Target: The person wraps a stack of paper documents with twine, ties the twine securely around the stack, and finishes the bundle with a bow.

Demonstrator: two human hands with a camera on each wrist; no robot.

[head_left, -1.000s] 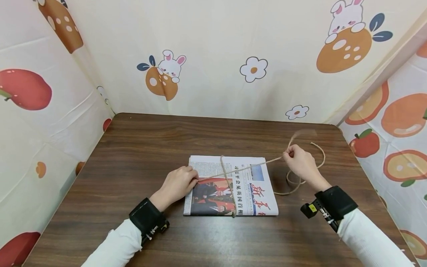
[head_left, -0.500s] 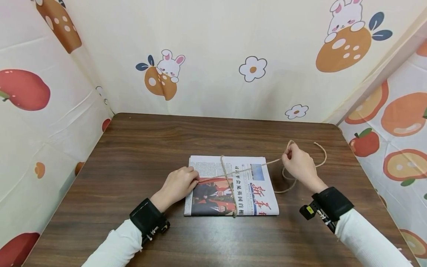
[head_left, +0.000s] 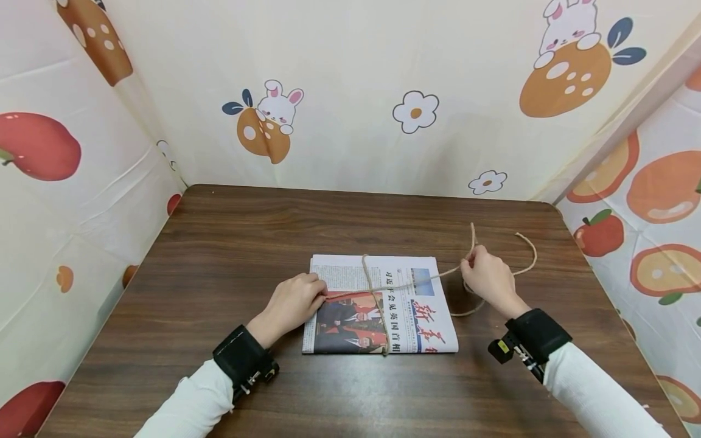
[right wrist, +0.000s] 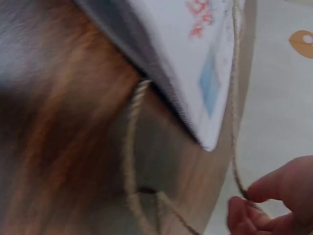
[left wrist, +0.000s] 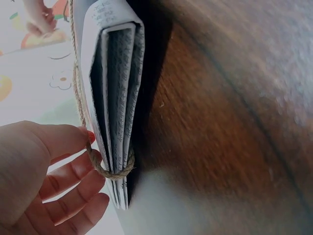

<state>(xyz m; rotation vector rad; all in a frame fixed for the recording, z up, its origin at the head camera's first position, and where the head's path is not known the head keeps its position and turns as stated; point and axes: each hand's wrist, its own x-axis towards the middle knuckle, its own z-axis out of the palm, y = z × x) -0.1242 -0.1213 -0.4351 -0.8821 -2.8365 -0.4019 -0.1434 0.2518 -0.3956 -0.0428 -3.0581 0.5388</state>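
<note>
A folded newspaper (head_left: 405, 331) lies on the table, with twine (head_left: 373, 289) crossing over its front page from back to front and from side to side. At its left edge my left hand (head_left: 289, 301) pinches the twine between thumb and forefinger. In the left wrist view, the twine (left wrist: 117, 175) bends around the paper's side beside my fingertips. Off the paper's right edge, my right hand (head_left: 489, 278) pinches the crosswise strand, raised above the table. A short end sticks up beyond those fingers. In the right wrist view, another twine length (right wrist: 130, 161) comes from beneath the newspaper (right wrist: 181, 73).
A brown wood-grain table (head_left: 246, 225) carries everything. Loose twine (head_left: 527, 267) curls behind and right of my right hand. Printed cloth walls (head_left: 350, 152) stand at the back and both sides.
My right hand has moved slightly left and down, still holding the twine, and the strand across the paper sags a little more. My left hand and the newspaper have stayed in place.
</note>
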